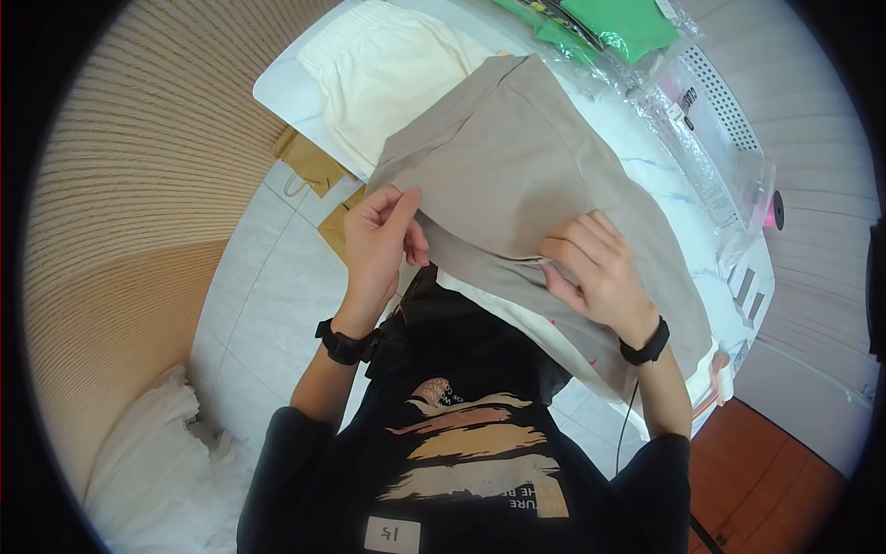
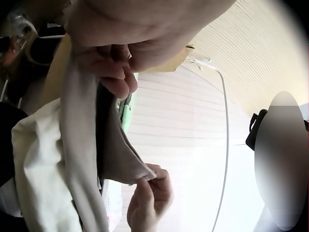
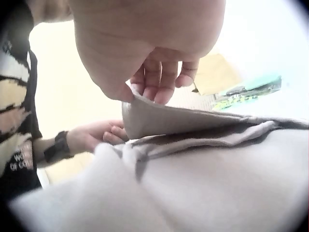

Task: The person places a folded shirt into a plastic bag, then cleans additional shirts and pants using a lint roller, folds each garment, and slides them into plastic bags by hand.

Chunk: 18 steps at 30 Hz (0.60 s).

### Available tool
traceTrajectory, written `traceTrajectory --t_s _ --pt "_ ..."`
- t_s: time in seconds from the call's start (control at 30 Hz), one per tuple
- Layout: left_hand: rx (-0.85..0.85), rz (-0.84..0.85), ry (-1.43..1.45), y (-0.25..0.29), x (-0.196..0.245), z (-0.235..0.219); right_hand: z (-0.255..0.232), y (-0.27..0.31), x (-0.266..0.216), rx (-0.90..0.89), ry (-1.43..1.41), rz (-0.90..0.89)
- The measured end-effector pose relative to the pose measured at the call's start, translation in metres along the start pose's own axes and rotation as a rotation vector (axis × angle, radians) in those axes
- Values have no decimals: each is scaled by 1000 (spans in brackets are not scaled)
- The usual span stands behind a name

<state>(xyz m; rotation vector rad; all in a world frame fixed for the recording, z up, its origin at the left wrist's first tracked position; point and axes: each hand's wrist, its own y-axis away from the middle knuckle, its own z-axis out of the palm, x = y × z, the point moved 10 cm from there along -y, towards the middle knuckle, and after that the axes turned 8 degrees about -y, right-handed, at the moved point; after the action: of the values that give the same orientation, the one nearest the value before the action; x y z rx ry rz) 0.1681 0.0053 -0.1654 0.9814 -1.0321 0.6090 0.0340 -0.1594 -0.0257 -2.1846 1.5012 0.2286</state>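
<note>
A taupe garment (image 1: 517, 148) with a hemmed opening lies spread over the table, its near edge raised between the two hands. At the left end of that edge, my left hand (image 1: 377, 245) pinches the fabric between thumb and fingers. Further right, the right hand (image 1: 600, 272) pinches the same edge. In the right wrist view, the lifted layer (image 3: 164, 121) stands up from the cloth below, leaving a gap. The left wrist view shows the edge stretched towards the right fingers (image 2: 149, 191). The garment's full shape is partly hidden in folds.
Cream elastic-waist shorts (image 1: 397, 69) lie at the far left of the white table (image 1: 277, 88). Green packaged goods (image 1: 628, 28), clear plastic wrap (image 1: 692, 152) and a white perforated basket (image 1: 724, 92) stand along the far right. Brown paper bags (image 1: 309, 166) are beyond the left edge.
</note>
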Motion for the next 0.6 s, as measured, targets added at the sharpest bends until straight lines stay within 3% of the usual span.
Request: traceTrajectory --t_s 0.07,0.13,0.2,0.27,0.3,0.33,0.4,0.47,0.53,0.57,0.6 --pt "4 30 -41 0 -2 -6 -7 2 2 56 -75 35" --pt "-10 -1 -66 -1 -8 -9 22 8 7 -215 -55 34" --pt "-26 -30 -88 -3 -8 -14 12 8 14 -147 -149 57" --pt "98 123 -433 -4 27 -32 0 13 27 -77 -247 79" --pt "125 299 -599 -12 67 -29 -16 26 58 28 -172 302" --pt "156 474 -756 -21 111 -19 -31 42 85 127 -96 522" --pt "-24 764 -877 -37 152 38 -31 59 100 105 -9 580" --pt "-209 921 -1038 -84 156 96 -24 75 103 93 77 660" --pt "-253 851 -1176 -155 136 136 -17 72 85 112 137 563" --pt "-274 865 -1179 -164 140 155 -17 67 78 146 194 505" --pt "-278 685 -1314 -182 131 166 -16 65 81 163 199 522"
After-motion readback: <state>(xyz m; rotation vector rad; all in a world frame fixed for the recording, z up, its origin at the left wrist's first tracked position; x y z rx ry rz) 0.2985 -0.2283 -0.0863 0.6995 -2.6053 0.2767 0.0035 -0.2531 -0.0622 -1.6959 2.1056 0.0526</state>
